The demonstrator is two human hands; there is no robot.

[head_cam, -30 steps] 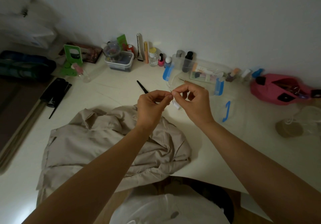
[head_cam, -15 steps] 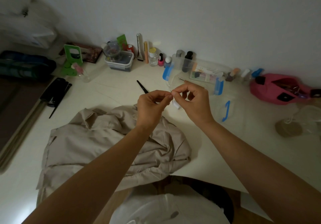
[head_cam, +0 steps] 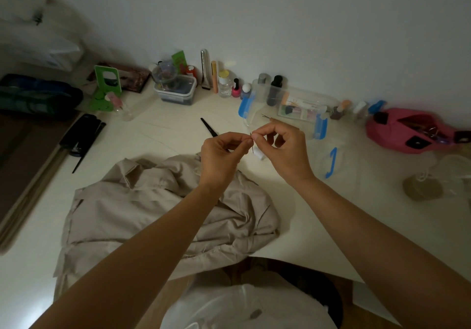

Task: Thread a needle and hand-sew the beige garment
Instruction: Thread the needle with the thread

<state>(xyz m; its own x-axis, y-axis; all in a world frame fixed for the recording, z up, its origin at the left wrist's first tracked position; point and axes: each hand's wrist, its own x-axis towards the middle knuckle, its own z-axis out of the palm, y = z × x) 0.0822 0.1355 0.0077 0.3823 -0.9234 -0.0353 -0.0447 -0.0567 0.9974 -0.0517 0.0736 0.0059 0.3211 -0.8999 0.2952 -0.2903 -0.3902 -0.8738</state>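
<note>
Two hands met above the pale desk [head_cam: 293, 214], fingertips touching at the middle of the view. The right hand [head_cam: 286, 156] pinched a thin dark needle [head_cam: 252, 143] between thumb and forefinger, with its other fingers loosely curled. The needle stood nearly upright, its top end showing just above the fingers. The left hand [head_cam: 220, 156] had its thumb and forefinger pressed together against the needle from 9 o'clock. Any thread between those fingers was too fine to see, so what they gripped could not be told.

The beige garment [head_cam: 158, 208] lay crumpled on the desk at 7 o'clock from the hands, under the left forearm and reaching the near desk edge. A small white object [head_cam: 259, 154] lay on the desk just beneath the right hand. Black scissors [head_cam: 209, 127] lay at 11 o'clock, partly hidden by the left hand. A clear box with blue clips [head_cam: 300, 106] stood at 1 o'clock near the wall. A pink pouch [head_cam: 397, 132] sat open at 3 o'clock, well apart from the hands. A green mirror stand [head_cam: 105, 86] stood at 10 o'clock.
</note>
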